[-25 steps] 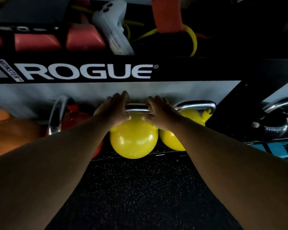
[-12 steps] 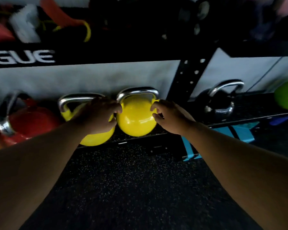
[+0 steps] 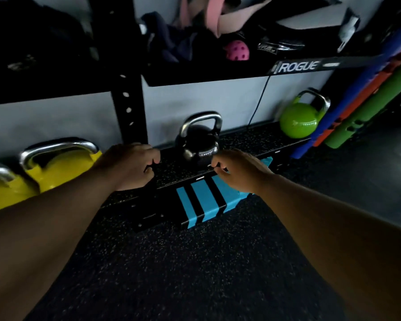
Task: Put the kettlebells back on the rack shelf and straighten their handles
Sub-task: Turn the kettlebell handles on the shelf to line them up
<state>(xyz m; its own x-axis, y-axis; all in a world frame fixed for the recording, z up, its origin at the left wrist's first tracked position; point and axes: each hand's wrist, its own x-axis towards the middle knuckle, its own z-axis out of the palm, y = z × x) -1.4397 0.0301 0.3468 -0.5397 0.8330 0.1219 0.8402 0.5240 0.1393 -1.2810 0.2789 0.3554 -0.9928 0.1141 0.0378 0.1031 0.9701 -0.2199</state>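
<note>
A black kettlebell (image 3: 198, 141) with a steel handle stands upright on the speckled bottom rack shelf (image 3: 259, 137). My left hand (image 3: 131, 166) hovers just left of it, fingers loosely curled, holding nothing. My right hand (image 3: 239, 169) is at its lower right, fingers curled near the shelf's front edge, also holding nothing. Two yellow kettlebells (image 3: 60, 165) sit on the shelf at the far left, partly hidden by my left forearm. A green kettlebell (image 3: 298, 122) stands at the shelf's right end.
A black rack upright (image 3: 129, 105) rises behind my left hand. A blue-and-black striped block (image 3: 206, 202) lies under the shelf front. Rolled blue, orange and green mats (image 3: 366, 103) lean at the right. The upper shelf holds straps, cloth and a pink ball (image 3: 237, 50). Dark rubber floor lies below.
The view has swung right. Both hands left the yellow kettlebells and moved right, now flanking the black kettlebell.
</note>
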